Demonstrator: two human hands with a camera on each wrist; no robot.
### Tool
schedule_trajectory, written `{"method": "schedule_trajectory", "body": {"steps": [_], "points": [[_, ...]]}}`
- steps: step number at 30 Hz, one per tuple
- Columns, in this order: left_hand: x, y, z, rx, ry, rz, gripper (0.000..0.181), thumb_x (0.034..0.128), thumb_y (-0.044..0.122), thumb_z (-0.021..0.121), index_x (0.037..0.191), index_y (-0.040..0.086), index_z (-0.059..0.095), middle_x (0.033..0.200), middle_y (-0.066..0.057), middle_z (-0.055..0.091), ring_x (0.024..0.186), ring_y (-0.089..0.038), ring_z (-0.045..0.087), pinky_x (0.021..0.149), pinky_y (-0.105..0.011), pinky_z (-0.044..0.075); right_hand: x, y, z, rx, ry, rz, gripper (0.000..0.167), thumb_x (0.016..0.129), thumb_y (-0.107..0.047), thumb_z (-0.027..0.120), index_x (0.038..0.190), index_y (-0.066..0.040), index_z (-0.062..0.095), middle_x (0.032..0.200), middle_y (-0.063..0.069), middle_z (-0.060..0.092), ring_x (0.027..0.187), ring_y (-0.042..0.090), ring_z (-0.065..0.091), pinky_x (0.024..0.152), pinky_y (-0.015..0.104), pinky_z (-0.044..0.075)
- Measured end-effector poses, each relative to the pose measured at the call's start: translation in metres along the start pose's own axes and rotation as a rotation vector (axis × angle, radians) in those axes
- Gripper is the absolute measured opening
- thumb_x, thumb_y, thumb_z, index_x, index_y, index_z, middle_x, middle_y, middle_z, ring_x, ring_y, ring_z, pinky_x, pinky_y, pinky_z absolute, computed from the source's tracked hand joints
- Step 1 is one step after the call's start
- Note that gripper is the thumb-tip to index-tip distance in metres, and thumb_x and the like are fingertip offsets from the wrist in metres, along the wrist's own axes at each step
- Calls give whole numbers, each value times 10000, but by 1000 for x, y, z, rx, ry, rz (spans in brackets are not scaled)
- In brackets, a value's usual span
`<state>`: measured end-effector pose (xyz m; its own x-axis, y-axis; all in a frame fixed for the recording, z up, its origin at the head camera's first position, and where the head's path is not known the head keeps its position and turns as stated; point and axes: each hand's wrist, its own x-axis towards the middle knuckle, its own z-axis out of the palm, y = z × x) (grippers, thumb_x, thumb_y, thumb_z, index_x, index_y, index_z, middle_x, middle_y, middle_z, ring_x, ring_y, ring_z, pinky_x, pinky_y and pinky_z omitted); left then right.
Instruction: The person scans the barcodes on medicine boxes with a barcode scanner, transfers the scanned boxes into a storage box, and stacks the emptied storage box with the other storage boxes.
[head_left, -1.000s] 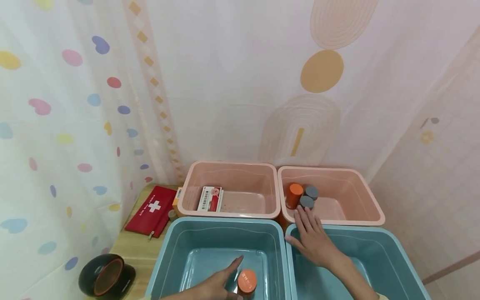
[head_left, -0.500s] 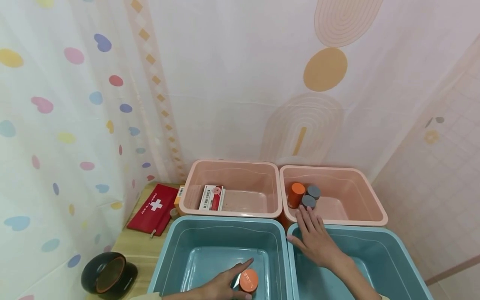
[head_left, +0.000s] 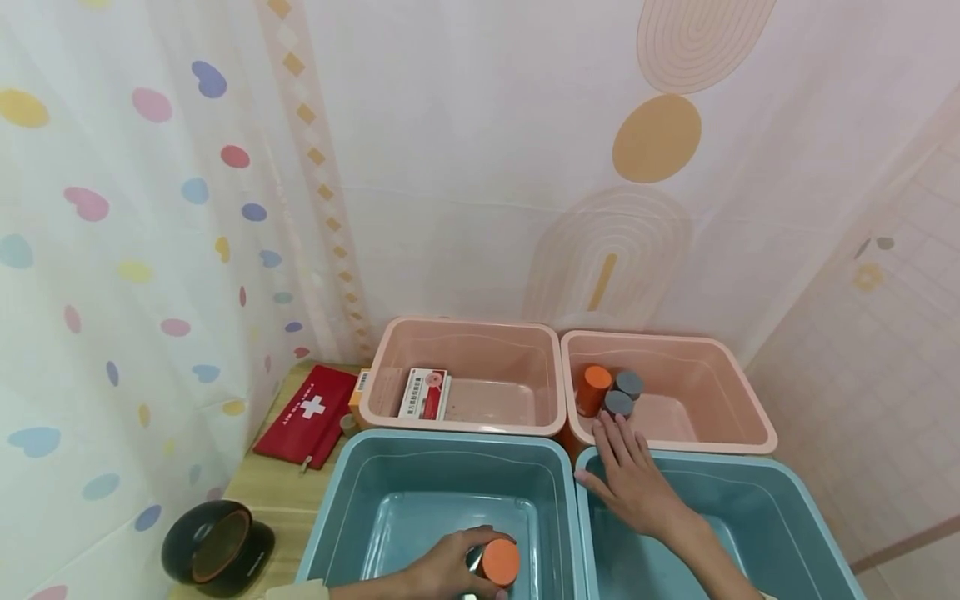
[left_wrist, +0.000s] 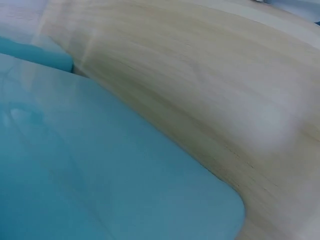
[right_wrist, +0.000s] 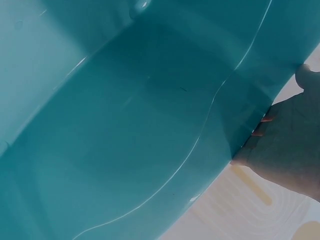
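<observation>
In the head view my left hand curls its fingers and thumb round an orange-capped bottle inside the left blue bin. My right hand lies with extended fingers over the rim of the right blue bin, its fingertips beside two grey-capped bottles in the right pink bin. An orange bottle stands next to them. The right wrist view shows my right hand at the bin's rim; the left wrist view shows no hand.
The left pink bin holds white-and-red boxes. Left of the bins, a red first aid pouch and a black bowl-like object rest on the wooden table. A patterned curtain hangs behind.
My left hand's raised index finger has come down round the orange-capped bottle, which now tilts a little and sits slightly farther right. My right hand has stayed at the rim.
</observation>
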<state>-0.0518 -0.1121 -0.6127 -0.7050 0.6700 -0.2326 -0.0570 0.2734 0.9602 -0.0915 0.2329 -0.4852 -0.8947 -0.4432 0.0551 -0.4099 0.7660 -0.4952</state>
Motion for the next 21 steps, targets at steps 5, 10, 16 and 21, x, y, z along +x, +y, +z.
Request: {"method": "schedule_trajectory", "body": {"steps": [5, 10, 16, 21], "points": [[-24, 81, 5, 8, 87, -72, 637, 926, 273, 910, 1508, 152, 682, 1629, -244, 545, 1545, -521, 441, 1169, -821, 337, 0, -35, -26, -45, -101, 108, 902, 1117, -456, 608, 1693, 111, 210, 1797, 331, 114, 1655, 576, 52, 1299, 771, 69], [-37, 124, 9, 49, 126, -68, 675, 957, 336, 874, 1576, 236, 625, 1713, -231, 440, 1559, -555, 403, 1154, -858, 318, 3, 6, 2, -8, -20, 60, 944, 1100, -557, 590, 1728, 31, 203, 1823, 267, 108, 1687, 499, 7, 1345, 665, -64], [-48, 145, 5, 25, 184, -24, 732, 975, 406, 850, 1633, 300, 548, 1767, -154, 375, 1590, -564, 346, 1150, -894, 271, 10, 64, 40, -90, 26, 1, 970, 1088, -687, 513, 1772, -108, 142, 1858, 138, 63, 1719, 368, -49, 1362, 517, -142], [-64, 171, -9, -62, 256, 71, 765, 1041, 330, 780, 1706, 206, 421, 1785, -98, 349, 1625, -473, 344, 1245, -764, 312, 14, 76, 49, -92, 54, 5, 971, 1064, -721, 531, 1773, -155, 184, 1861, 96, 83, 1722, 348, -35, 1368, 557, -100]]}}
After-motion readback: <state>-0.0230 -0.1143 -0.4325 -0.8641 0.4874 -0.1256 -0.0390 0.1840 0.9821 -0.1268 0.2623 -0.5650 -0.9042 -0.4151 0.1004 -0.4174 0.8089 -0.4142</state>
